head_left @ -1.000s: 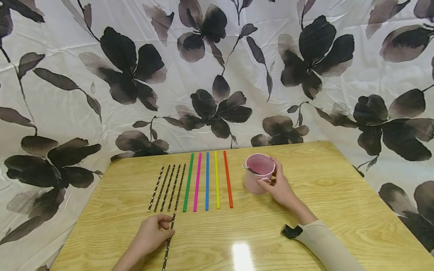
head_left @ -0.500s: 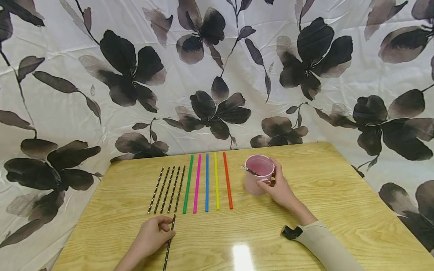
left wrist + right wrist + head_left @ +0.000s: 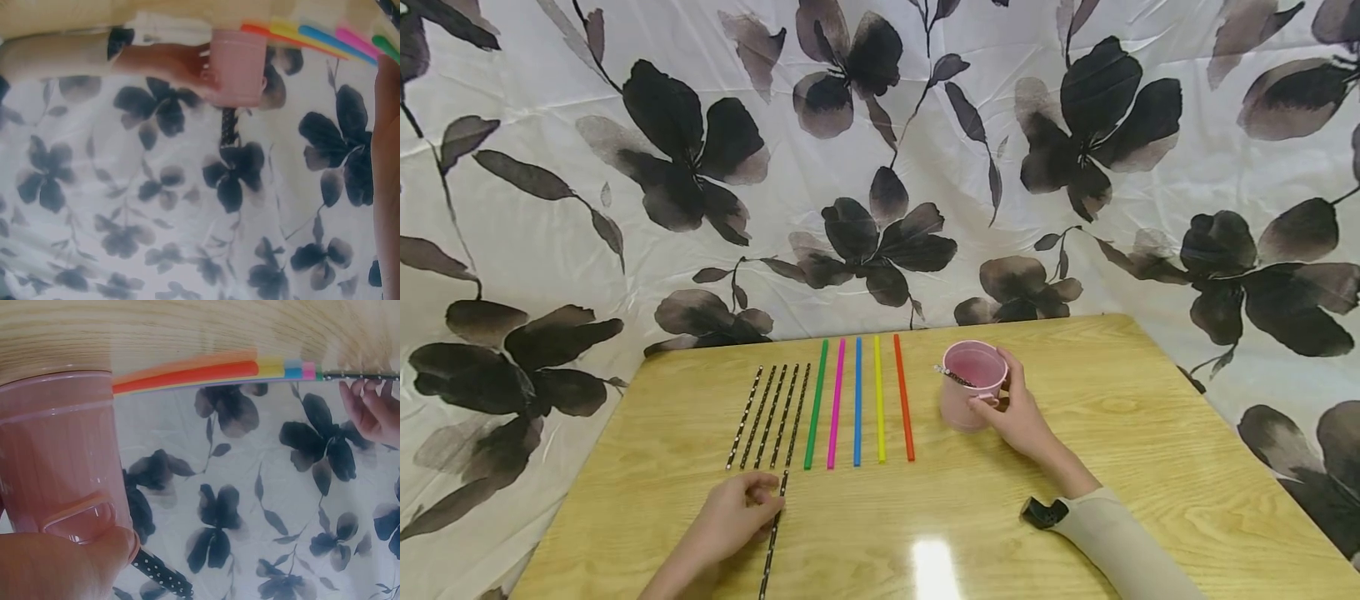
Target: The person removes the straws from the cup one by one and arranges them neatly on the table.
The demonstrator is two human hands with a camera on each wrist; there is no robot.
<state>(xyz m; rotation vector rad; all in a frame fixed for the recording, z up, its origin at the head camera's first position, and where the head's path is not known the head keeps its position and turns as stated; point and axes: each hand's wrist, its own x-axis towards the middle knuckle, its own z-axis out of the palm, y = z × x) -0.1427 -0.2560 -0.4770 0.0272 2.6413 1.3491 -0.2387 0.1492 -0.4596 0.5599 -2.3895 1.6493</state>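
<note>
My left hand [image 3: 733, 517] is low at the table's near left, thumb and fingertips at a black polka-dot straw [image 3: 768, 562] lying lengthwise below the row. In the right wrist view, that hand's fingertips [image 3: 369, 400] are right at the dotted straw. On the right, my right hand [image 3: 1018, 417] grips a pink plastic mug [image 3: 962, 408] by its small handle side, thumb by the handle. A black dotted straw [image 3: 958, 377] leans inside the mug, its end sticking out over the left rim. The left wrist view shows the mug [image 3: 237, 69] from the side.
Left of centre lie several black dotted straws [image 3: 765, 417] in a row. Beside them are a green straw [image 3: 816, 404], a pink straw [image 3: 837, 404], a blue straw [image 3: 858, 402], a yellow straw [image 3: 880, 400] and a red straw [image 3: 905, 398]. A floral cloth [image 3: 880, 125] hangs behind the wooden table [image 3: 1112, 400].
My left hand has shifted slightly, its thumb a little further up along the straw. The right hand and mug stay in place.
</note>
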